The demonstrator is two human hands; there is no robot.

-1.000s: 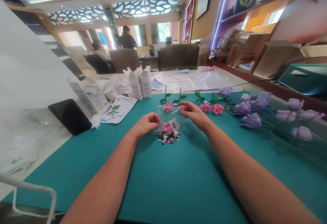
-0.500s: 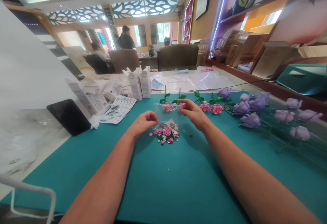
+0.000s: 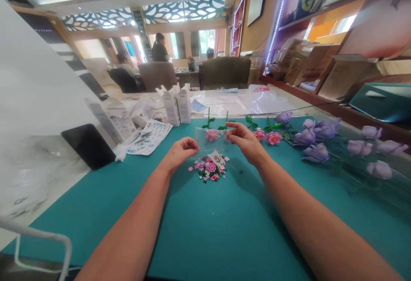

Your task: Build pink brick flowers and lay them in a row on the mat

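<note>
A clear plastic bag (image 3: pixel 208 143) hangs between my two hands above the green mat. My left hand (image 3: pixel 183 150) pinches its left edge, fingers closed. At the other edge, my right hand (image 3: pixel 242 140) grips the bag between thumb and fingers. Just below lies a heap of small pink, green and white building pieces (image 3: pixel 210 167), with a small printed white card (image 3: pixel 217 159) on top. Behind the bag, a pink brick flower (image 3: pixel 212 134) shows through the plastic. More pink flowers (image 3: pixel 273 138) with green stems lie to the right of my right hand.
Purple flowers (image 3: pixel 316 152) lie on the right of the mat (image 3: pixel 205 238). At left are a black tablet (image 3: pixel 87 146), instruction sheets (image 3: pixel 150 137) and opened white boxes (image 3: pixel 171 107). People sit and stand behind large chairs (image 3: pixel 226 72) in the background.
The printed card on the heap is now more clearly visible below the bag. Both hands keep hold of the bag and have hardly moved; the view has shifted slightly.
</note>
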